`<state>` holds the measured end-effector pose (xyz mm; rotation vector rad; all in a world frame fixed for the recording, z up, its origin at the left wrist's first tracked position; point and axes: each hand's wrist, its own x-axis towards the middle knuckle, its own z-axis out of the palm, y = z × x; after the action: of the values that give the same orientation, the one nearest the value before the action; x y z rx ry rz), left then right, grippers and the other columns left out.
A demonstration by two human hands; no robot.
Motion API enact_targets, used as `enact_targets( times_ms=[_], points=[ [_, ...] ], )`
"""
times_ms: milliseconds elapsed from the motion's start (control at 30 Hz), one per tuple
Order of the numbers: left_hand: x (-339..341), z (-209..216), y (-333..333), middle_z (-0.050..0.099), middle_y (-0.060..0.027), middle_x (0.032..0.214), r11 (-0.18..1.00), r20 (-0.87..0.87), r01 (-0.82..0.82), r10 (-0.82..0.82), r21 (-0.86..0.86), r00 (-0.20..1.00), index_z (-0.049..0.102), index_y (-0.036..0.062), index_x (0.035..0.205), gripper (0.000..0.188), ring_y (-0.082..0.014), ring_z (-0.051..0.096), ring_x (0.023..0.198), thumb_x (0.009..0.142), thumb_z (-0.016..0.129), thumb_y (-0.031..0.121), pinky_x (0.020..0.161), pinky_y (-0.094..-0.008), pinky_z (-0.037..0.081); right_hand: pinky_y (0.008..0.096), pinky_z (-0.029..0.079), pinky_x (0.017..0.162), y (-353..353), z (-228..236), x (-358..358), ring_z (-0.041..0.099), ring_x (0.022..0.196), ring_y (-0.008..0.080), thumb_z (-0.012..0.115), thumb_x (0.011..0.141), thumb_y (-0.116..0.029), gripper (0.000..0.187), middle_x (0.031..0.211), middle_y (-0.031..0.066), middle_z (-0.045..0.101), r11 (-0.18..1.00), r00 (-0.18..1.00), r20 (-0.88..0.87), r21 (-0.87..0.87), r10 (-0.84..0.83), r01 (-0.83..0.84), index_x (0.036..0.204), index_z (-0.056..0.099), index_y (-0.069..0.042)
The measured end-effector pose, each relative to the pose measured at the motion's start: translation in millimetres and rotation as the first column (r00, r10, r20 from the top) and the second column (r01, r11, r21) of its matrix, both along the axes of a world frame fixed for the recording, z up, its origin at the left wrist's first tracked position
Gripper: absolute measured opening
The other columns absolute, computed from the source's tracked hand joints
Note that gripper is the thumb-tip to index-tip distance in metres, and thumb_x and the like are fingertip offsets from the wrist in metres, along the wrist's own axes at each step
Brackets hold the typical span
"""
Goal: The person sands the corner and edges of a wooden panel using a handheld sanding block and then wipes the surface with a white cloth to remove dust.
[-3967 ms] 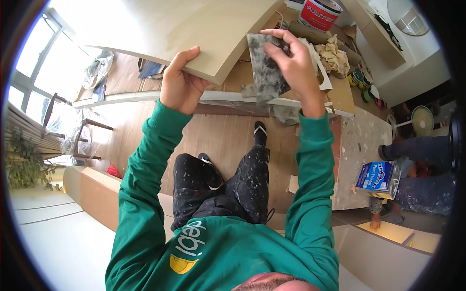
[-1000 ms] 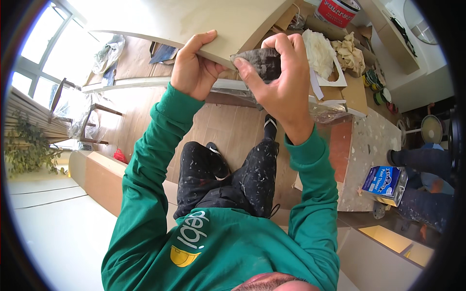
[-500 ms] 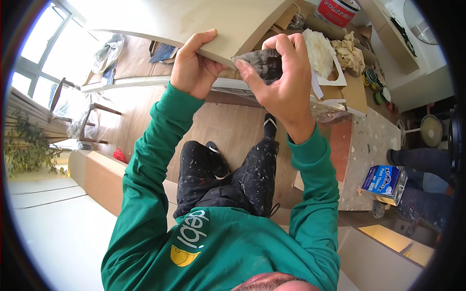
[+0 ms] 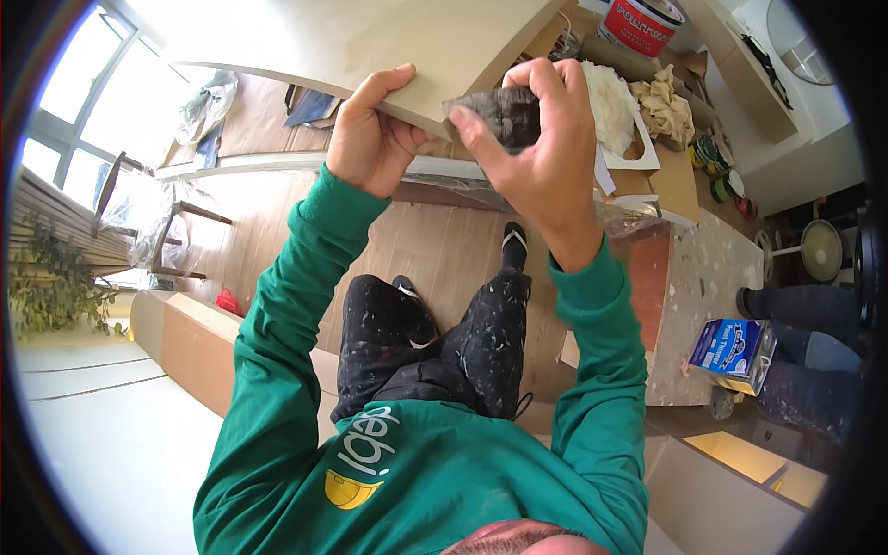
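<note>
A pale beige board (image 4: 370,55) stretches across the top of the view, its near corner towards me. My left hand (image 4: 372,139) grips the board's near edge, thumb on the upper face and fingers curled beneath. Just right of it, my right hand (image 4: 546,148) is closed on a folded, worn piece of dark sandpaper (image 4: 513,113). The thumb presses on its near side and the fingers bend over the far side. The sandpaper lies against the board's edge by the corner, and its contact side is hidden.
Behind my right hand are white wadding (image 4: 609,102), crumpled paper (image 4: 664,109) and a red-and-white can (image 4: 638,26). A blue thinner tin (image 4: 731,347) stands at right, near another person's legs (image 4: 805,324). Chairs under plastic (image 4: 171,227) stand at left; a long cardboard box (image 4: 194,338) lies below them.
My right hand and the sandpaper have shifted very slightly along the board's edge near the corner. The left hand keeps its grip on the board.
</note>
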<state>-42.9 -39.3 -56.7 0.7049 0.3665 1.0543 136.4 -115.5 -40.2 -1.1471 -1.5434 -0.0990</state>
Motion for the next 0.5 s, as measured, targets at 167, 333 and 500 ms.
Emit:
enact_targets(
  times_ms=[167, 333, 500],
  points=[
    [5, 4, -3, 0.072, -0.0153, 0.103, 0.999, -0.016, -0.027, 0.026, -0.018, 1.000, 0.061, -0.0069, 0.112, 0.028, -0.0249, 0.074, 0.088, 0.100, 0.056, 0.018, 0.072, -0.0360, 0.064, 0.0411, 0.047, 0.065, -5, -1, 0, 0.055, 0.076, 0.0279, 0.086, 0.072, -0.028, 0.040, 0.092, 0.0120, 0.049, 0.999, 0.996, 0.077, -0.032, 0.042, -0.040, 0.094, 0.060, -0.007],
    [0, 2, -1, 0.071, -0.0157, 0.106, 1.000, 0.010, 0.010, -0.010, -0.026, 1.000, 0.061, -0.0069, 0.112, 0.029, -0.0252, 0.074, 0.091, 0.100, 0.055, 0.019, 0.075, -0.0362, 0.064, 0.0342, 0.046, 0.069, 4, -18, 39, 0.052, 0.076, 0.0161, 0.083, 0.084, -0.033, 0.041, 0.083, 0.0061, 0.052, 0.939, 0.906, -0.414, -0.271, 0.086, -0.213, 0.097, 0.057, -0.005],
    [7, 5, -6, 0.071, -0.0166, 0.108, 0.999, -0.018, -0.039, 0.039, -0.022, 0.999, 0.060, -0.0072, 0.115, 0.031, -0.0257, 0.073, 0.095, 0.100, 0.057, 0.020, 0.077, -0.0376, 0.064, 0.0439, 0.051, 0.080, 29, -75, 125, 0.062, 0.089, 0.0321, 0.080, 0.086, -0.032, 0.038, 0.098, 0.0155, 0.059, 0.826, 0.941, 0.161, -0.452, -0.297, 0.337, 0.106, 0.061, -0.006]
  ],
)
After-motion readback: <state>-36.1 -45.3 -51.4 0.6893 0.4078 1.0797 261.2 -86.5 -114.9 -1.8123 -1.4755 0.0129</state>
